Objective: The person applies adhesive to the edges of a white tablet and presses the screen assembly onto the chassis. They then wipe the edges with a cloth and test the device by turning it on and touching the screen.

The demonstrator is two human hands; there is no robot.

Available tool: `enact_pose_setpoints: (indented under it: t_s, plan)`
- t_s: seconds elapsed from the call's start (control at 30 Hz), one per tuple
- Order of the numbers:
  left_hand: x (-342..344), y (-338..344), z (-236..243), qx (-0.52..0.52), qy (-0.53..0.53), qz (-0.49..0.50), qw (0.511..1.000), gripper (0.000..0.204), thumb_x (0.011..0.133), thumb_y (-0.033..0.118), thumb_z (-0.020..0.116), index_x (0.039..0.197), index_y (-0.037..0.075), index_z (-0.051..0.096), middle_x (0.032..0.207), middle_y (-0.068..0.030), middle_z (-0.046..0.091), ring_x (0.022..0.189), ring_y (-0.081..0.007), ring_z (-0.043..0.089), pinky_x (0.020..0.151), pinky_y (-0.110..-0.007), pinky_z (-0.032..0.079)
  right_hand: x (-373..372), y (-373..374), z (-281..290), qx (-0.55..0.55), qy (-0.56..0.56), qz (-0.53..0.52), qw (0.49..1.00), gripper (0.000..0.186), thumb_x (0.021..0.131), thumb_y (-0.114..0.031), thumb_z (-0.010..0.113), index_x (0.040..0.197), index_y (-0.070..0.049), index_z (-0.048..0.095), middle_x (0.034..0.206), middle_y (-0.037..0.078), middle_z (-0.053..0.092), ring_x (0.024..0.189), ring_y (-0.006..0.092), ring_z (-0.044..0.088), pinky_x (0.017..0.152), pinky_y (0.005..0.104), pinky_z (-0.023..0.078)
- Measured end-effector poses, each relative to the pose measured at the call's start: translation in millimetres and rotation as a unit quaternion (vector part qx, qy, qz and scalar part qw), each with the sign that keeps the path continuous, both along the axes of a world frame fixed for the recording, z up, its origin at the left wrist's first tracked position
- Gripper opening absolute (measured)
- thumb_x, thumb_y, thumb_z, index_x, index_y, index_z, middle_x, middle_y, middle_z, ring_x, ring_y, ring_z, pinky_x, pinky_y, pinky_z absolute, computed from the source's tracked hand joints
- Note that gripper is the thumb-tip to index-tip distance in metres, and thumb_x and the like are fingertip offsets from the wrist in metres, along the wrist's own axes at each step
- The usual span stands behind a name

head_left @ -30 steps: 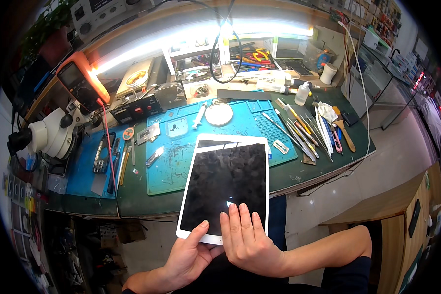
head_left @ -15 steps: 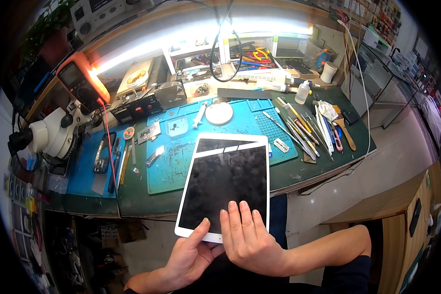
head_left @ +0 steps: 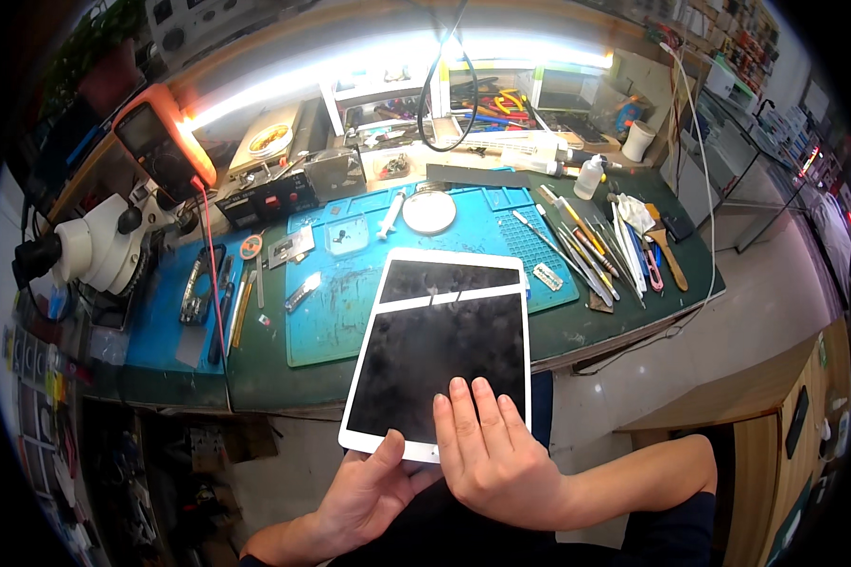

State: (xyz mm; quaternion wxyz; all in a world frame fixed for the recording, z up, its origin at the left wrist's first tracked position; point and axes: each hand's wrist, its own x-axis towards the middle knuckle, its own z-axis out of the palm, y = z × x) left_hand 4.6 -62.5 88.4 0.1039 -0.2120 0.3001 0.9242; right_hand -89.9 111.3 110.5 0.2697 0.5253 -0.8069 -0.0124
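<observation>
A white-framed tablet (head_left: 435,340) with a dark, smudged screen is held up at the front edge of the bench, its far end over the blue work mat (head_left: 321,331). My left hand (head_left: 373,491) grips its lower left corner, thumb on the front frame and the other fingers behind it, mostly hidden. Flat on the lower right of the screen lies my right hand (head_left: 501,463), its fingers stretched out and slightly apart. A bright strip of reflected light crosses the upper part of the glass.
Beyond the tablet are a round white dish (head_left: 429,213), a syringe (head_left: 391,214) and a small clear tray (head_left: 346,236). Tweezers, brushes and other tools (head_left: 600,250) lie right. An orange multimeter (head_left: 161,142) and white microscope (head_left: 95,246) stand left. A cable loop (head_left: 423,104) hangs above.
My right hand has shifted slightly right and up on the screen. In the picture, the tablet's far end sits a little higher and farther right. My left hand keeps its hold.
</observation>
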Motion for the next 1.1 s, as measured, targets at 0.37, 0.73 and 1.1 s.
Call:
enact_pose_setpoints:
  t_s: [0.37, 0.73, 1.1]
  plan:
    - [4.2, 14.8, -9.6, -0.072, 0.125, 0.002, 0.989, 0.045, 0.103, -0.006, 0.052, 0.146, 0.002, 0.043, 0.145, -0.0124, 0.052, 0.134, -0.0253, 0.054, 0.116, -0.043, 0.044, -7.3, 1.2, 26.7, -0.006, -0.059, -0.017, 0.998, 0.037, 0.085, -0.008, 0.061, 0.118, 0.005, 0.071, 0.117, 0.021, 0.073, 0.106, 0.0344, 0.073, 0.085, 0.0397, 0.06]
    - [-0.4, 25.7, -20.0, -0.193, 0.264, 0.049, 0.944, 0.064, 0.099, -0.016, 0.046, 0.158, -0.003, 0.022, 0.147, -0.0156, 0.046, 0.136, -0.0237, 0.051, 0.111, -0.038, 0.045, -35.0, 0.9, 65.4, 0.042, -0.111, 0.027, 0.993, 0.036, 0.086, 0.003, 0.057, 0.119, 0.011, 0.067, 0.114, 0.026, 0.072, 0.108, 0.0374, 0.073, 0.094, 0.0405, 0.059]
    - [-12.5, 26.5, 11.3, -0.288, 0.22, 0.043, 0.931, 0.033, 0.098, -0.014, 0.052, 0.128, -0.004, 0.039, 0.13, -0.0262, 0.057, 0.115, -0.028, 0.067, 0.101, -0.038, 0.057, -39.8, 5.0, 82.3, 0.102, -0.114, 0.03, 0.988, 0.036, 0.092, 0.001, 0.057, 0.126, 0.01, 0.064, 0.121, 0.026, 0.071, 0.114, 0.0395, 0.07, 0.098, 0.0416, 0.057]
